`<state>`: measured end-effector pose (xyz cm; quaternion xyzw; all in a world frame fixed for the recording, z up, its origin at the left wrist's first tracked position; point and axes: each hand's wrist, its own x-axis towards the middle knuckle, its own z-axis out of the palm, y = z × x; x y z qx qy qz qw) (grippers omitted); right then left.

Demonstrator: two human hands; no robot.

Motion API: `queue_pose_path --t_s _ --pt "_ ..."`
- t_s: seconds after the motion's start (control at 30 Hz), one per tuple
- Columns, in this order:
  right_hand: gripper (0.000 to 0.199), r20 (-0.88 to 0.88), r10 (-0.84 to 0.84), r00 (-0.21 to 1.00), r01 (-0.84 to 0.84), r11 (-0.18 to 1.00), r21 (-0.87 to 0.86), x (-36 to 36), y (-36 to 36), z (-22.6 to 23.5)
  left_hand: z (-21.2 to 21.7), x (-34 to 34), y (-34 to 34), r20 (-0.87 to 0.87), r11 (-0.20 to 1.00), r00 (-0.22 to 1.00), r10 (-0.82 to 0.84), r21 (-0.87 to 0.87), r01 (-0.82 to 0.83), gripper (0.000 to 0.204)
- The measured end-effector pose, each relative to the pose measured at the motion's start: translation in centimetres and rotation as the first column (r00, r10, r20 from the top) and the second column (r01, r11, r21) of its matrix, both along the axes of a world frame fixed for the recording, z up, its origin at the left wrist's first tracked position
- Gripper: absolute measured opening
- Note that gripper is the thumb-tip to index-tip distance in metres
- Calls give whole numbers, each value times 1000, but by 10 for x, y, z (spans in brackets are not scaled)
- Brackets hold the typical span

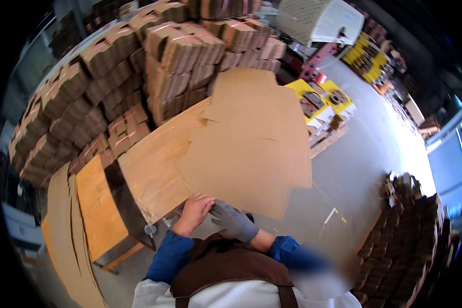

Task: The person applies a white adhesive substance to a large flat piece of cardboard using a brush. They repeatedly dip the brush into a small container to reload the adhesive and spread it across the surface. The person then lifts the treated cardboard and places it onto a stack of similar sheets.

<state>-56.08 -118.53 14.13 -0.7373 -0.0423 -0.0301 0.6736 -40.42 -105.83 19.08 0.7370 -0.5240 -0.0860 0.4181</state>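
Observation:
My bare left hand (192,213) and my right hand (233,220), which wears a grey knit glove, meet just in front of my chest. The left fingers curl around the tips of the gloved fingers. Both hands hover at the near edge of a large flat brown cardboard blank (246,149). The blank lies on a wooden table (151,174) and overhangs its right side. The gloved fingers stretch out toward the left and hold nothing.
Bundles of folded cardboard bound with pink straps (113,77) are piled high behind the table. Loose cardboard sheets (66,231) lean at lower left. Yellow boxes on a pallet (326,108), a white plastic crate (318,20) and dark stacks (410,236) stand to the right on the grey floor.

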Motion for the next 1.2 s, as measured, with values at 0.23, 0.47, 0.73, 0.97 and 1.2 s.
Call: queue_pose_path --t_s 0.23,0.47,0.73,0.97,1.2 --pt "42 183 302 936 -70 666 -743 47 29 10 -19 9 44 307 928 880 362 -30 -372 12" --pt "40 -331 361 872 -108 801 589 67 69 18 -31 1 100 197 848 840 506 64 -526 18" --pt "39 -304 585 752 -190 634 750 83 87 32 13 -42 142 -181 906 919 349 -183 -381 25" --pt "46 -201 637 744 -246 541 805 108 88 -16 -19 -50 119 -237 726 747 621 -187 -662 20" --pt "50 -247 548 799 -145 574 806 113 67 -52 -25 -1 120 -74 529 527 847 10 -849 14"
